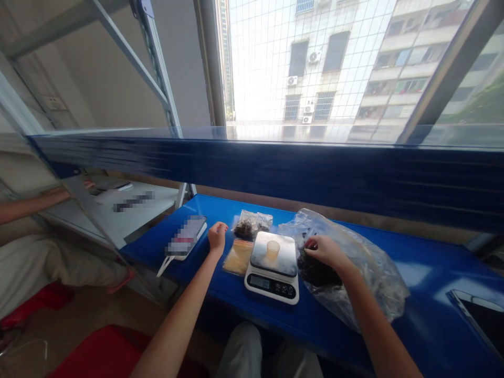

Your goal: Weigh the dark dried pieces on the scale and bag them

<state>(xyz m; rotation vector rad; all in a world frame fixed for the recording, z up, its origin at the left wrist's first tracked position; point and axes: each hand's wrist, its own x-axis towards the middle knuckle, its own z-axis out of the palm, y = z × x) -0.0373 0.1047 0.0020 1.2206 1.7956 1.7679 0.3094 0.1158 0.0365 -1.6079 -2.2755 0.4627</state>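
Observation:
My right hand reaches over the mouth of a large clear plastic bag, its fingers bent together against dark, dried-looking material. What they pinch, if anything, is hidden. To the left, my left hand hovers beside the small bags with its fingers curled in, and I cannot see what is inside them. Between both hands stands a white digital kitchen scale with a metal top. A small translucent cup sits on that plate. The display appears to read zero.
Left of the scale lie a zip bag of yellowish contents and clear bags of dark pieces. A phone with a white cable rests on the blue table. Another device is at right. Another person's arm shows far left.

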